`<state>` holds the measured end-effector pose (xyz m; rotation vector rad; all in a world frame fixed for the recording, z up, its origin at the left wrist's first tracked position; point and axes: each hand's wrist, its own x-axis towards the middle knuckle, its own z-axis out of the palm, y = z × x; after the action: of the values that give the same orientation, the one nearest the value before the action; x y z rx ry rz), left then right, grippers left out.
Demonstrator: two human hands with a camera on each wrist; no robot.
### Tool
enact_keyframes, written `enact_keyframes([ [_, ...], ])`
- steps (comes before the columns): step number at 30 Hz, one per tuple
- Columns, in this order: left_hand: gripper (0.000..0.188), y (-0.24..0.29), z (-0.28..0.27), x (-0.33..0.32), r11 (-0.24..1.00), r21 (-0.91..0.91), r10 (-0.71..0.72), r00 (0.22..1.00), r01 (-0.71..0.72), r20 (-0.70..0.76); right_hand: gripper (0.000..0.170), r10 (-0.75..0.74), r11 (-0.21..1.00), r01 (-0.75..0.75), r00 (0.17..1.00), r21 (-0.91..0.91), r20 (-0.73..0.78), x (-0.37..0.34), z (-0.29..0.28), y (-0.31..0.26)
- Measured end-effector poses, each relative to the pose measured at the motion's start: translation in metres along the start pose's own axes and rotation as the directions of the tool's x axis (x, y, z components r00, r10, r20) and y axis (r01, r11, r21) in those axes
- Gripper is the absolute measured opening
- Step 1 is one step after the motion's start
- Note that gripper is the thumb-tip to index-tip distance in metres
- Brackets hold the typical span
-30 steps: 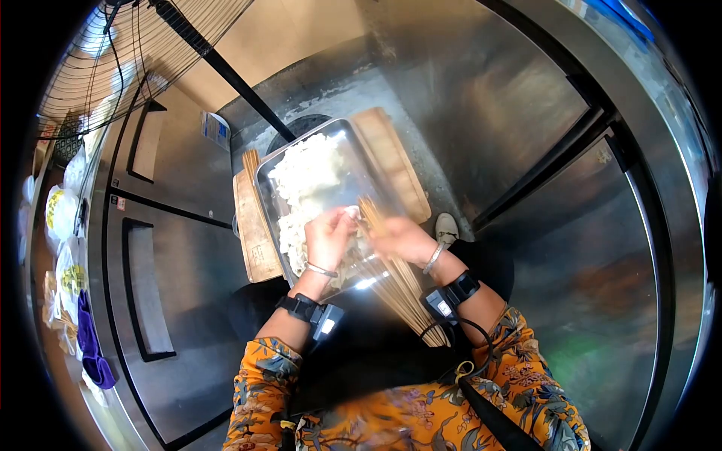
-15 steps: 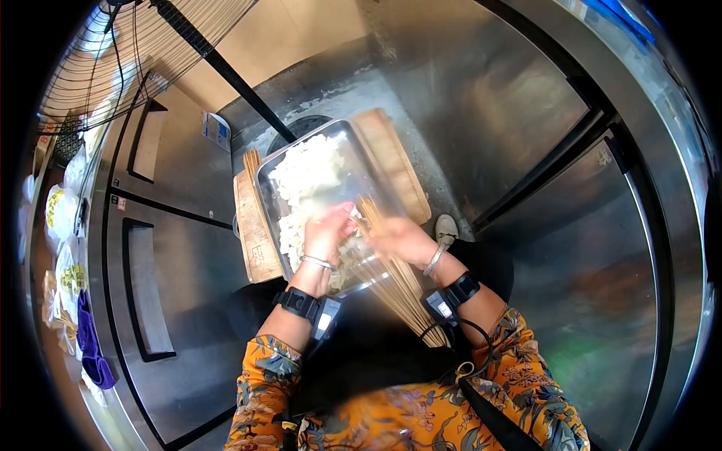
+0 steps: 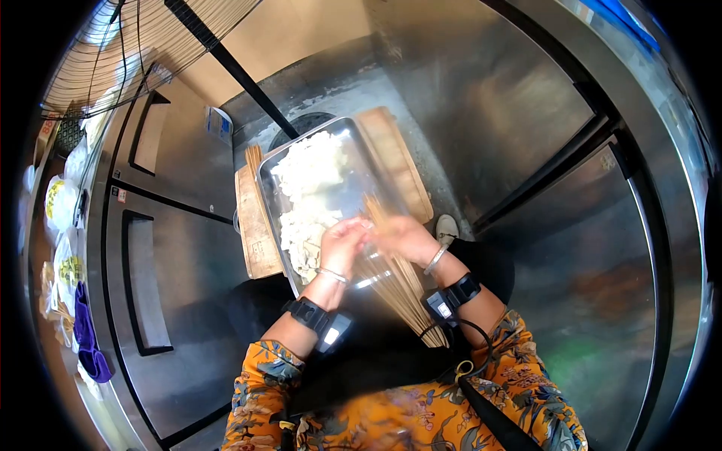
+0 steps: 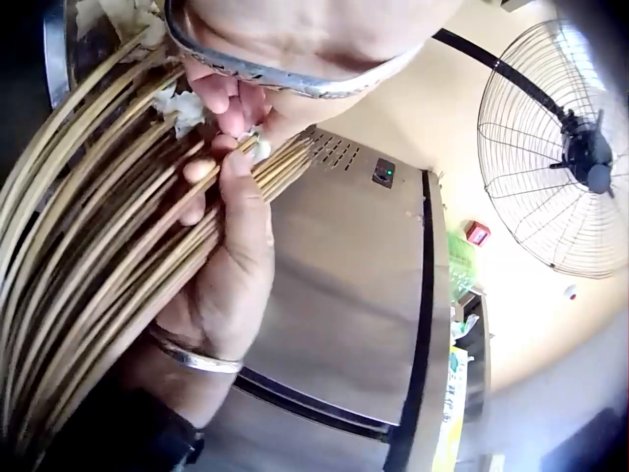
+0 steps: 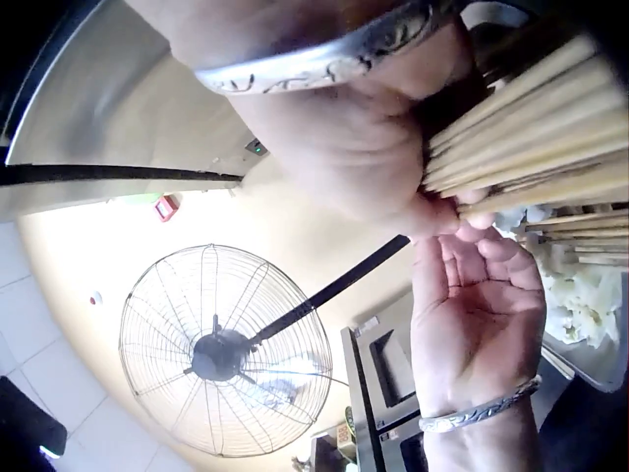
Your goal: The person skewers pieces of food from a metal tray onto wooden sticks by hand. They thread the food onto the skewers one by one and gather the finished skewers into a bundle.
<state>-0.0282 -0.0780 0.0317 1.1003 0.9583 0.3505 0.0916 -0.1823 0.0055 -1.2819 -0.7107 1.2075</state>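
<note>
My right hand (image 3: pixel 406 239) grips a fan of thin bamboo skewers (image 3: pixel 400 295), whose long ends trail back over my lap. Fingertips of my left hand (image 3: pixel 344 244) meet the right hand's fingers close to the skewer tips. They pinch a small pale food piece (image 4: pixel 260 148) at a skewer's end, partly hidden by the fingers in the left wrist view. Under both hands is a metal tray (image 3: pixel 362 169), with a heap of white food pieces (image 3: pixel 307 167) along its left side. More pale pieces (image 4: pixel 181 108) show past the skewers.
The tray rests on a wooden board (image 3: pixel 391 154). Another bundle of skewers (image 3: pixel 253 159) lies at the tray's left edge. Steel cabinets (image 3: pixel 180 263) stand on both sides, and a wire fan (image 5: pixel 226 351) on a black pole rises ahead. A shoe (image 3: pixel 447 226) is beside the board.
My left hand has shifted slightly right and toward me, closer to the right hand. The right hand keeps its grip on the skewers at nearly the same place.
</note>
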Motion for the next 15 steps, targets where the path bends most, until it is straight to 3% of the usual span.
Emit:
enact_keyframes([
  [1, 0.012, -0.004, 0.000, 0.003, 1.000, 0.008, 0.025, 1.000, -0.025, -0.006, 0.011, 0.003, 1.000, -0.003, 1.000, 0.005, 0.009, 0.000, 0.000, -0.002],
  [4, 0.009, -0.019, -0.005, 0.020, 0.990, 0.070, 0.120, 0.993, -0.120, 0.001, 0.010, -0.206, 0.978, 0.198, 0.961, -0.063, -0.184, -0.007, 0.009, -0.012],
  [7, 0.007, -0.039, -0.009, 0.039, 0.940, 0.213, 0.267, 0.963, -0.265, 0.021, 0.010, 0.029, 0.969, -0.032, 0.999, 0.243, 0.016, -0.011, -0.001, -0.020],
  [10, 0.008, -0.042, -0.015, 0.046, 0.893, 0.320, 0.337, 0.941, -0.316, -0.010, 0.010, 0.124, 0.905, -0.195, 0.971, 0.378, 0.205, -0.017, -0.001, -0.028],
  [11, 0.009, -0.041, -0.015, 0.049, 0.884, 0.344, 0.345, 0.938, -0.315, -0.028, 0.011, 0.141, 0.906, -0.206, 0.970, 0.370, 0.196, -0.017, -0.001, -0.028],
  [15, 0.012, 0.005, -0.001, 0.015, 0.992, -0.031, 0.127, 0.992, -0.126, 0.021, 0.013, 0.178, 0.928, -0.217, 0.972, 0.302, 0.152, -0.014, 0.001, -0.019],
])
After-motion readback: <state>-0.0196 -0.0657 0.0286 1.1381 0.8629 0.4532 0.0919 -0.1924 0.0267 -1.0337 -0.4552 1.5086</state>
